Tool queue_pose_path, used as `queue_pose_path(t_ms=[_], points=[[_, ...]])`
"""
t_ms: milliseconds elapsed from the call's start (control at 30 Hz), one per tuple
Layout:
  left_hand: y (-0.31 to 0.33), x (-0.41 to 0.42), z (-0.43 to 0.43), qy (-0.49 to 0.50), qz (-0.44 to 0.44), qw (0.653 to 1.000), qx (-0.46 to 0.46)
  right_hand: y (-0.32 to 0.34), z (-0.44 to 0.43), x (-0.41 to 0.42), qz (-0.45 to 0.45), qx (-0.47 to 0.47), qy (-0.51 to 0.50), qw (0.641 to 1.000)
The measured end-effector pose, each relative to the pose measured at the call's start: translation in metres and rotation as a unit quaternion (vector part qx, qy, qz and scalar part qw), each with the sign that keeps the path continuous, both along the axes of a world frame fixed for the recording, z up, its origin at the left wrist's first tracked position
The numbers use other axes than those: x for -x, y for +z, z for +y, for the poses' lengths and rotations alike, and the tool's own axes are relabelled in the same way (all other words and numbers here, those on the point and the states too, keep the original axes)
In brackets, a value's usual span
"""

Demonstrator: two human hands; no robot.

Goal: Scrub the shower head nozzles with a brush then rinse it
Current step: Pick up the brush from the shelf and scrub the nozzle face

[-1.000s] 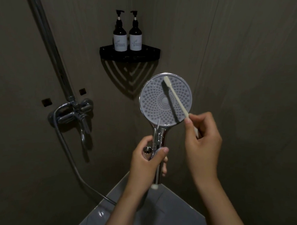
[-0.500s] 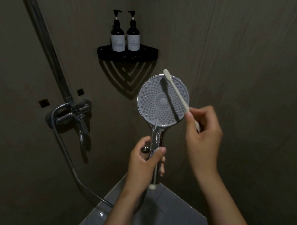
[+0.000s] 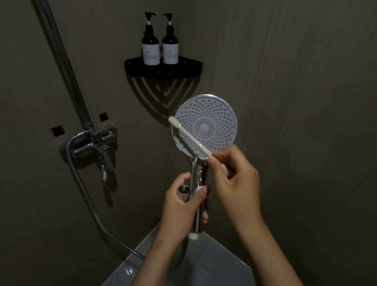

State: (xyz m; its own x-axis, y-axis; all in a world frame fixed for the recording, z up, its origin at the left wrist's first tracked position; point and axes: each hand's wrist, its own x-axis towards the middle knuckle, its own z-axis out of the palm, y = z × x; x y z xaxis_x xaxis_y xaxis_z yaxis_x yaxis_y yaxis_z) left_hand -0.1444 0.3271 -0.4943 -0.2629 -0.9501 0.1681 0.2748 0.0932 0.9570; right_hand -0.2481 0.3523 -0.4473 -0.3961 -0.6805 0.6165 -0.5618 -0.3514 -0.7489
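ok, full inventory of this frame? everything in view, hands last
shower head: 1, chrome with grey nozzle face, centre, held upright
brush: 1, white, lying across the lower left of the nozzle face
pump bottles: 2, dark with white labels, on the shelf
corner shelf: 1, black, in the wall corner above
mixer tap: 1, chrome, left wall
riser pipe: 1, chrome, rising from the tap
hose: 1, metal, running down from the tap
square wall holes: 2, dark, beside the pipe
glossy surface: 1, white, bottom centre
left hand: grips the shower head's handle
right hand: pinches the brush
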Motion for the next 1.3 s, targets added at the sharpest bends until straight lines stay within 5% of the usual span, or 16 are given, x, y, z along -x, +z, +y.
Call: queue_pose_path(t_ms=[200,533,967,1300], points=[[-0.004,0.0,0.001,-0.021,0.003,0.999,-0.023,0.011,-0.003,0.022,-0.049,0.051,-0.072,0.995],[-0.003,0.003,0.001,-0.009,-0.012,1.0,-0.003,-0.013,0.007,0.007,-0.013,-0.094,0.056,0.994],[-0.005,0.004,-0.001,-0.032,0.002,0.999,-0.03,0.002,0.011,0.04,-0.106,0.06,-0.068,0.99],[-0.005,0.007,-0.003,-0.024,0.007,0.999,-0.032,-0.021,0.012,0.039,-0.088,-0.047,0.028,0.995]])
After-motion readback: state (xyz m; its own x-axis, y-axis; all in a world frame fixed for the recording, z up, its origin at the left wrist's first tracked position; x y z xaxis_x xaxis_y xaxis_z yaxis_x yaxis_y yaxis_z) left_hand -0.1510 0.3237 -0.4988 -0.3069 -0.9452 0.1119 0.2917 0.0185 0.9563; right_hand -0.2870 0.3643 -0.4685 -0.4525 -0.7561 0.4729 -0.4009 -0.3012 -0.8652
